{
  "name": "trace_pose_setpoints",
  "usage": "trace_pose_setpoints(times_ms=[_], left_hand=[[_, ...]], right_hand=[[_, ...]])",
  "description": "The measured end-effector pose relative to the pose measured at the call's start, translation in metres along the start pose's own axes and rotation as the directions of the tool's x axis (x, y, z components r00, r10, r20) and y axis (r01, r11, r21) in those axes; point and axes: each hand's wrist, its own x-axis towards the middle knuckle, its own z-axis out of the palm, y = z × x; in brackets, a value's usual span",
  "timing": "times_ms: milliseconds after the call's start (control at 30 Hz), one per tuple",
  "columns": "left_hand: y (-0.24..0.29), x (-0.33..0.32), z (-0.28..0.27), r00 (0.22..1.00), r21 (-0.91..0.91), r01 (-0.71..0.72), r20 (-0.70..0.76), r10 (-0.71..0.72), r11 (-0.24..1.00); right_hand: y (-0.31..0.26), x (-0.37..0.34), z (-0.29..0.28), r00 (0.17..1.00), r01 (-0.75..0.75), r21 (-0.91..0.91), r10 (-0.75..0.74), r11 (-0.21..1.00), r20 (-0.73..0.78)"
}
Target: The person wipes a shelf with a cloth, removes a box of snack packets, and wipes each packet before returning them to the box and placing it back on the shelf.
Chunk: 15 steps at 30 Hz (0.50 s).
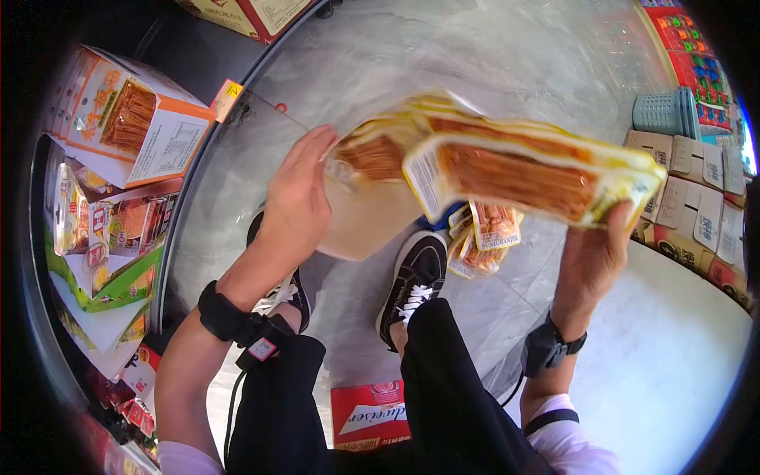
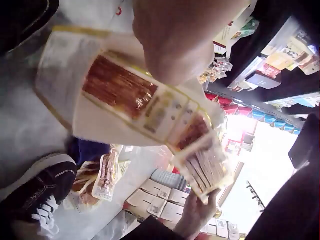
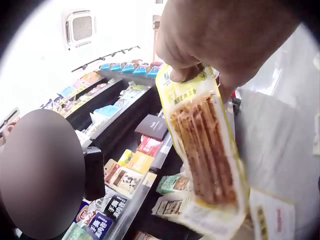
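My right hand pinches the end of a clear, yellow-edged packet of reddish-brown snack sticks, held up above the floor. In the right wrist view the same packet hangs from the fingertips, its sticks lengthwise. More such packets overlap its far end, blurred in the head view. My left hand grips these at their left edge, together with a pale, blank sheet underneath. The left wrist view shows the packets spread in front of that sheet. Part of the left fingers is hidden behind them.
More snack packets lie on the grey floor beside a black shoe. On the left, a shelf holds an orange-and-white snack box and other packs. Cartons and blue baskets stand right. A red box sits near the legs.
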Motion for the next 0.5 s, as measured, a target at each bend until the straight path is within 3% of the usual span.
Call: trace_pose_setpoints(times_ms=[100,167,200,233,300,333,367,400,433,467,500], left_hand=[[-0.012,-0.001,-0.006,0.999,0.068,0.04,-0.04,-0.037,0.997],[-0.014,0.0,-0.012,0.96,0.063,0.268,-0.102,-0.261,0.961],[-0.017,0.0,-0.013,0.96,0.062,0.267,-0.102,-0.26,0.962],[-0.023,0.0,-0.013,0.939,0.049,0.32,-0.152,-0.309,0.946],[-0.033,-0.003,-0.012,0.913,0.033,0.369,-0.201,-0.356,0.929],[-0.039,-0.006,-0.011,0.916,0.003,0.343,-0.223,-0.334,0.939],[-0.041,-0.007,-0.011,0.918,-0.024,0.315,-0.248,-0.311,0.949],[-0.04,-0.007,-0.011,0.917,-0.02,0.315,-0.251,-0.309,0.949],[-0.037,-0.006,-0.01,0.906,-0.133,0.36,-0.186,-0.38,0.923],[-0.033,-0.005,-0.007,0.89,-0.241,0.406,-0.113,-0.441,0.881],[-0.027,-0.003,-0.004,0.89,-0.237,0.407,-0.114,-0.441,0.882]], right_hand=[[-0.021,-0.007,-0.04,0.994,-0.011,0.061,0.018,0.998,-0.103],[-0.039,-0.012,-0.064,0.998,-0.049,0.072,0.051,0.996,-0.027],[-0.043,-0.005,-0.072,0.968,-0.095,0.076,0.074,0.993,0.242],[-0.046,-0.001,-0.077,0.865,-0.14,0.068,0.089,0.988,0.493],[-0.044,-0.014,-0.076,0.977,-0.186,-0.375,0.21,0.908,0.023],[-0.036,-0.011,-0.08,0.943,-0.244,-0.469,0.32,0.849,0.089],[-0.029,0.001,-0.099,0.845,-0.257,-0.61,0.48,0.75,0.235],[-0.02,0.006,-0.09,0.817,-0.196,-0.749,0.528,0.633,0.233],[-0.01,0.007,-0.076,0.788,-0.122,-0.86,0.575,0.495,0.22],[-0.001,0.008,-0.067,0.786,-0.122,-0.858,0.577,0.499,0.223],[0.007,0.007,-0.059,0.77,-0.13,-0.838,0.586,0.53,0.252]])
